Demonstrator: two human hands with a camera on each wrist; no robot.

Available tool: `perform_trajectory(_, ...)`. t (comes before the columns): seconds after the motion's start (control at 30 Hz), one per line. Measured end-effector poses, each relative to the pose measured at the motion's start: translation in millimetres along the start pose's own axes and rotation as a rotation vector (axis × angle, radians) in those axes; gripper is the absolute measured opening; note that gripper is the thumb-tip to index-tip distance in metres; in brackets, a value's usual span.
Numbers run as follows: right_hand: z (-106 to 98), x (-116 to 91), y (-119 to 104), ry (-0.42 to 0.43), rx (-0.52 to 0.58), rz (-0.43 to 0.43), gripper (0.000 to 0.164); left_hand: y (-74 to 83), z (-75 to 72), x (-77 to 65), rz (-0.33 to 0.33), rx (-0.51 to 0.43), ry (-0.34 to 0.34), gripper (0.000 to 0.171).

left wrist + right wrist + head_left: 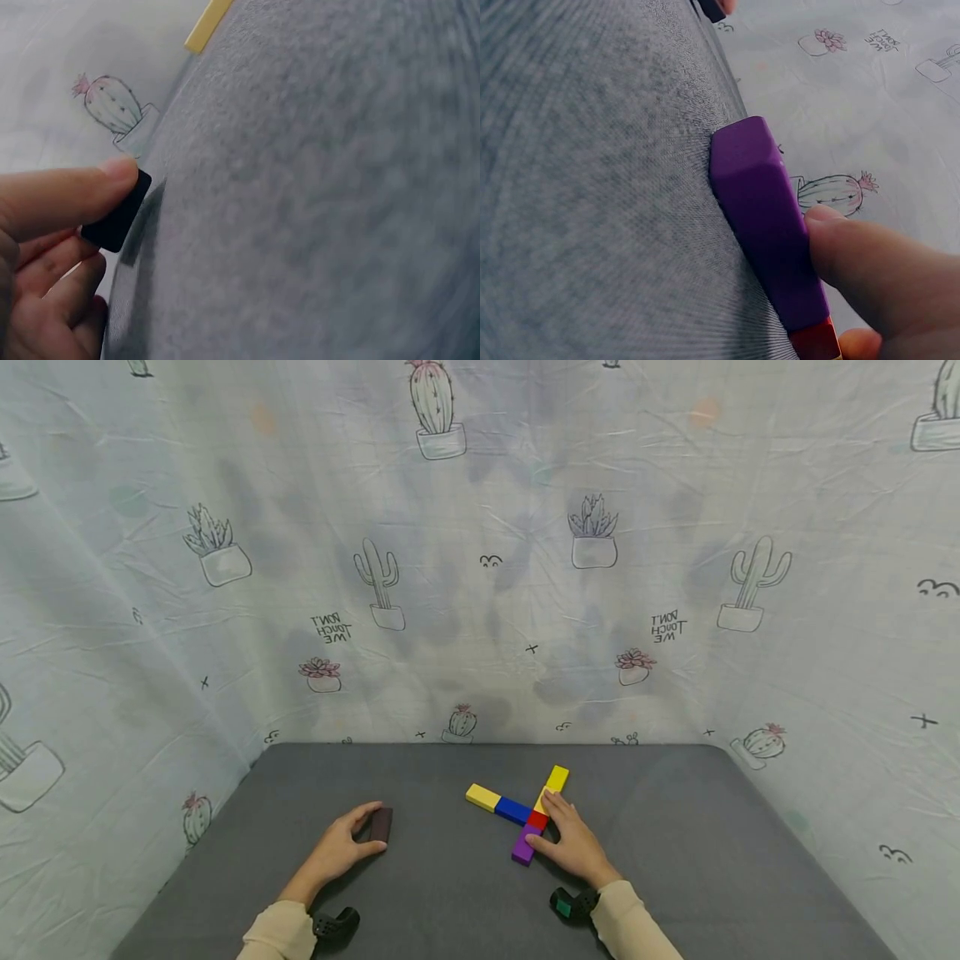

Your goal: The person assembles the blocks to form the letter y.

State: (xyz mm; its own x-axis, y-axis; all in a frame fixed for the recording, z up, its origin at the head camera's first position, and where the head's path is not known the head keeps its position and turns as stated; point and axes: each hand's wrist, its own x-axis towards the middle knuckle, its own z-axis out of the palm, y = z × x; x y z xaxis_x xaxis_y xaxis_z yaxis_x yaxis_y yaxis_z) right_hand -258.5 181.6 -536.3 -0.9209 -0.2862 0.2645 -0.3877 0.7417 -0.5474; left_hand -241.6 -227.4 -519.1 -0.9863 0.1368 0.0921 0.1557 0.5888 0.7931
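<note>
My left hand (pixel 337 850) pinches a dark brown block (pixel 381 826) between thumb and fingers on the left of the table. In the left wrist view the block (pixel 118 217) looks nearly black, with a shadow beside it on the cloth. My right hand (pixel 576 845) rests on a row of blocks, its thumb touching a purple block (pixel 525 846) and its fingertips on the yellow blocks (pixel 557 775). A red block (pixel 537 819) joins the purple one to these. From the red block a blue block (pixel 513 811) and another yellow block (pixel 482 797) branch off leftward.
A dark grey cloth (pixel 450 893) covers the table. A pale curtain (pixel 480 610) printed with cacti hangs behind it and along both sides. Black wrist devices sit on the left wrist (pixel 336 925) and the right wrist (pixel 573 905).
</note>
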Motion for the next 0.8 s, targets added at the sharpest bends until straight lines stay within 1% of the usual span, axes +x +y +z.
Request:
perform_trajectory(0.13, 0, 0, 0, -0.001, -0.002, 0.004, 0.084, 6.9, 1.8, -0.3, 0.027, -0.02, -0.026, 0.074)
perform_trajectory(0.53, 0, -1, 0, -0.001, 0.006, 0.004, 0.083, 22.2, 7.7, -0.3, 0.097, -0.01, -0.077, 0.073)
perform_trajectory(0.8, 0, -2, -1, -0.003, 0.001, 0.018, 0.084, 34.4, 11.7, 0.9, 0.179, 0.0, -0.127, 0.072)
